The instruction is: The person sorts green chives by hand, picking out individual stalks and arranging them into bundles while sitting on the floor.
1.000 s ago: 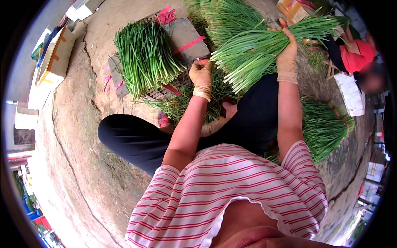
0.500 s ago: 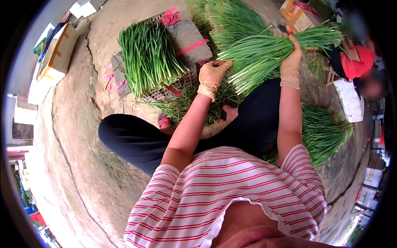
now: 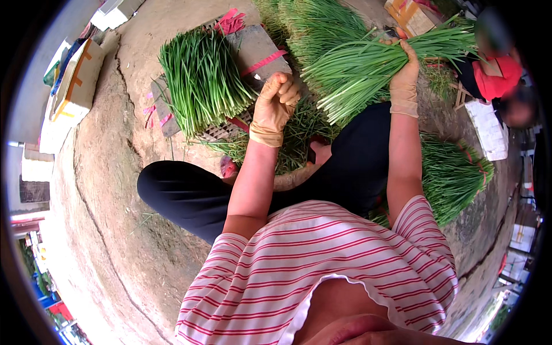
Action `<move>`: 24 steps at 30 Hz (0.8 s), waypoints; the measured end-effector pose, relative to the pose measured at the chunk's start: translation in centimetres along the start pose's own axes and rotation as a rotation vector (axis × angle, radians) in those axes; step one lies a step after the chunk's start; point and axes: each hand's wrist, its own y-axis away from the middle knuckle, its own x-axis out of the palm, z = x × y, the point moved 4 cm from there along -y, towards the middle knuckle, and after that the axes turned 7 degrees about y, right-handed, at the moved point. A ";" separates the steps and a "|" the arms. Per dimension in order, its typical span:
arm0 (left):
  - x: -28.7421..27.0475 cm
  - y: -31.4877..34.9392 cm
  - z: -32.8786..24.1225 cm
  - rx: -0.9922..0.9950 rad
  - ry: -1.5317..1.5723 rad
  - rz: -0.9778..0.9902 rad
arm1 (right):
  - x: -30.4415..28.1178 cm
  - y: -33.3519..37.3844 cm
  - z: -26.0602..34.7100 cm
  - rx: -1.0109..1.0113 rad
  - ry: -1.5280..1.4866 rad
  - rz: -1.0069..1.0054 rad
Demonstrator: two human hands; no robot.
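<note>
My right hand (image 3: 405, 73), in a pale rubber glove, grips a thick bunch of garlic chives (image 3: 363, 80) by its middle, pale stem ends toward the left and green tips toward the right. Gloved alike, my left hand (image 3: 276, 103) is raised with its fingers curled closed; whether anything is in them is hidden. It is apart from the bunch, near the right end of a neat stack of chives (image 3: 204, 83). That stack lies on a board (image 3: 259, 49) on a woven crate, its pale ends facing me.
A large heap of chives (image 3: 322, 34) lies beyond my hands, another pile (image 3: 451, 178) by my right side. Loose trimmings (image 3: 305, 132) lie between my legs. Foam boxes (image 3: 77, 86) stand at far left. Another person in red (image 3: 497, 80) sits at far right beside a white block (image 3: 487, 129).
My left hand has moved left, away from the stem ends of the bunch, and its fingers have curled in. The right hand keeps its hold on the bunch, almost unmoved.
</note>
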 end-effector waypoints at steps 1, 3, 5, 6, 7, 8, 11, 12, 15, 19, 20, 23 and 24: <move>-0.7 0.2 -0.5 -0.009 -0.154 -0.054 | 0.2 0.0 0.1 0.000 -0.007 -0.010; -2.8 0.9 -0.7 -0.025 -0.773 -0.510 | 0.2 0.2 0.3 0.000 -0.050 -0.021; -3.6 1.3 -0.2 0.068 -0.914 -0.658 | 0.0 0.0 0.3 0.000 -0.089 -0.016; -3.9 1.2 0.1 0.110 -0.956 -0.683 | -0.1 -0.1 0.2 -0.001 -0.106 -0.005; -4.2 1.1 0.3 0.153 -0.998 -0.708 | -0.2 -0.3 0.2 -0.002 -0.123 0.007; -4.4 1.0 0.3 0.196 -1.039 -0.734 | -0.3 -0.4 0.1 -0.003 -0.126 0.023; -3.6 0.6 1.4 0.034 -0.842 -0.666 | -0.8 -0.6 0.0 -0.008 -0.140 0.065; -3.7 0.8 1.5 -0.019 -0.872 -0.679 | -0.7 -0.6 0.0 -0.008 -0.151 0.084; -4.3 0.5 2.0 0.239 -0.890 -0.606 | -0.4 -0.5 -0.1 -0.006 -0.121 0.063; -4.2 0.8 2.4 0.432 -0.986 -0.636 | 0.2 0.1 0.0 0.014 -0.076 -0.026; -4.0 0.9 2.4 0.479 -1.005 -0.625 | 0.1 -0.1 0.0 0.006 -0.090 0.010; -3.2 0.9 2.5 0.472 -0.942 -0.617 | -0.8 -0.4 -0.1 -0.007 -0.124 0.070; -2.9 0.9 2.5 0.455 -0.942 -0.623 | -0.7 -0.4 -0.1 -0.003 -0.127 0.064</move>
